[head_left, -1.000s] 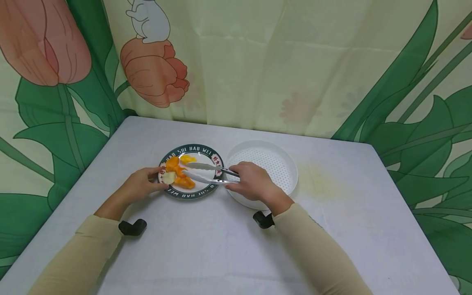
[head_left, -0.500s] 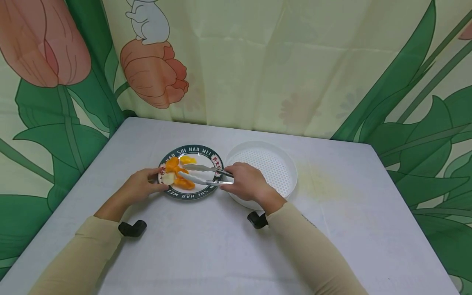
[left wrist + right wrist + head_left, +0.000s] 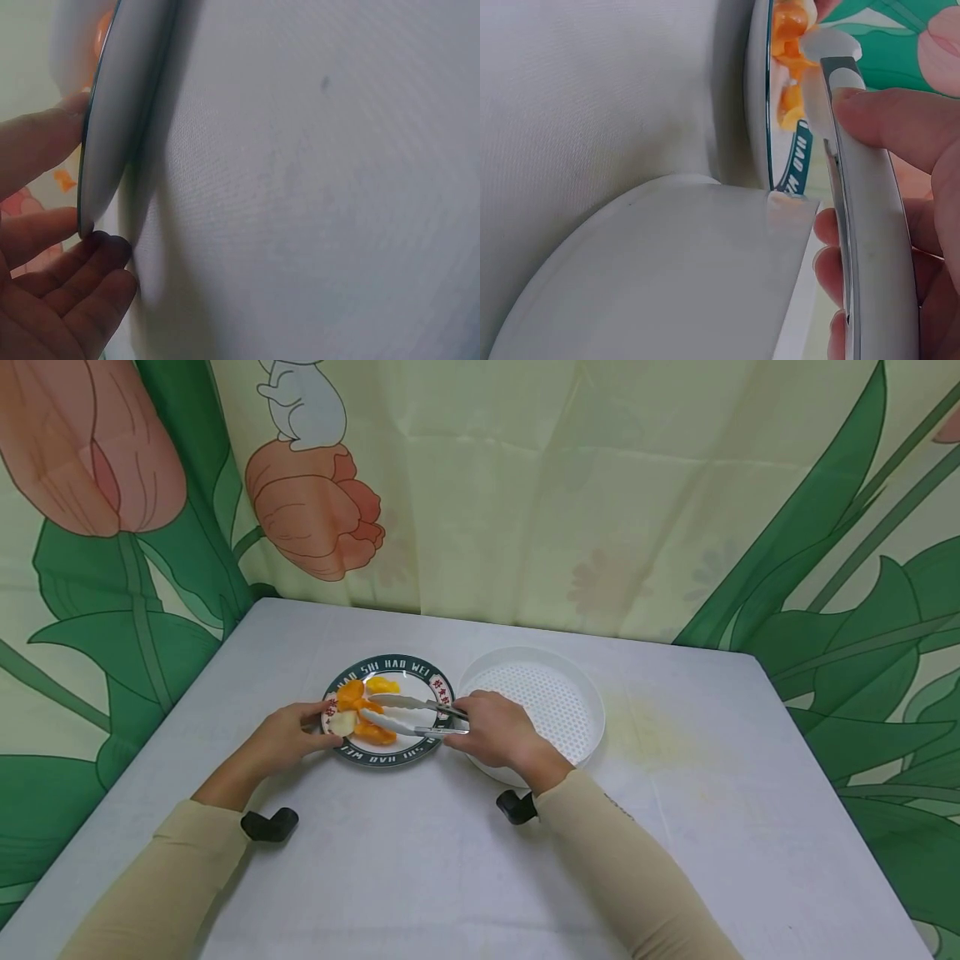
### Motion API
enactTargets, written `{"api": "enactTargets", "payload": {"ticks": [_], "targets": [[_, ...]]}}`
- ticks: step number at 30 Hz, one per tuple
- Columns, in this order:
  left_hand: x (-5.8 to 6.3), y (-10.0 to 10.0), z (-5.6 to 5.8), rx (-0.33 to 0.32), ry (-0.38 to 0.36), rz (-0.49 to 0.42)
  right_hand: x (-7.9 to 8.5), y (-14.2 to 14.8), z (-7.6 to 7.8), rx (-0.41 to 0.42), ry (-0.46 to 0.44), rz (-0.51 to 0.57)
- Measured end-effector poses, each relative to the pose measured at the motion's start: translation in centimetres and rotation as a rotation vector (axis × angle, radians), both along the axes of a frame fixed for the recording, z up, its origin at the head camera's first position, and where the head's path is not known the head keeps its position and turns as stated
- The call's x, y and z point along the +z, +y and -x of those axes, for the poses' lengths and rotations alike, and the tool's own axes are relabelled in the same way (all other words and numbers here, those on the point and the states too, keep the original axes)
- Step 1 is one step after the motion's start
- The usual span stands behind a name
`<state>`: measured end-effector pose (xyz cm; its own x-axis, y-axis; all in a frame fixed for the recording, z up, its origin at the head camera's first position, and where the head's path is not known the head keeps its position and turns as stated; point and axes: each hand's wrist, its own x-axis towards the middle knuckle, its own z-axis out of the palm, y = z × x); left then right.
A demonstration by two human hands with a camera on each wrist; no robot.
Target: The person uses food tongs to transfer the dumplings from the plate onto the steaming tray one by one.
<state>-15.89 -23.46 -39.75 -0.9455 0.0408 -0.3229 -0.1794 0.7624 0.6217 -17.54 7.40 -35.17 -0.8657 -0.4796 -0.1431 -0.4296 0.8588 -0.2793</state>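
Observation:
My left hand [image 3: 291, 735] holds the left rim of a round plate [image 3: 384, 757] with a dark green lettered border. In the left wrist view, thumb and fingers meet the edge of that plate [image 3: 124, 112]. On it lie orange pieces [image 3: 375, 733], a yellow piece [image 3: 382, 685] and a pale piece [image 3: 343, 723] that look like cut fruit. My right hand [image 3: 498, 731] grips metal tongs [image 3: 412, 702] with a pale handle [image 3: 877, 225], thumb on one side and fingers on the other. The arms of the tongs stand apart, tips among the orange pieces at the plate's left half.
A round white tray [image 3: 558, 702] with a dotted base stands right of the plate, partly under my right hand. Both rest on a white-covered table [image 3: 420, 860]. A printed curtain [image 3: 510, 527] hangs behind its far edge. Black camera mounts [image 3: 270, 825] sit at the wrists.
My right hand has moved a little left, bringing the tongs' tips further in over the orange pieces. My left hand stays at the plate's rim.

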Motion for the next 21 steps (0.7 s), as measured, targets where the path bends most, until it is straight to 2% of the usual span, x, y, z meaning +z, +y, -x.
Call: {"api": "enactTargets", "payload": {"ticks": [12, 21], "targets": [[0.01, 0.07, 0.01, 0.003, 0.005, 0.003, -0.24, -0.05, -0.04, -0.023, 0.019, 0.016], [-0.1, -0.01, 0.0, -0.001, 0.007, -0.003, -0.12, 0.47, -0.1, -0.017, 0.075, 0.06]]}}
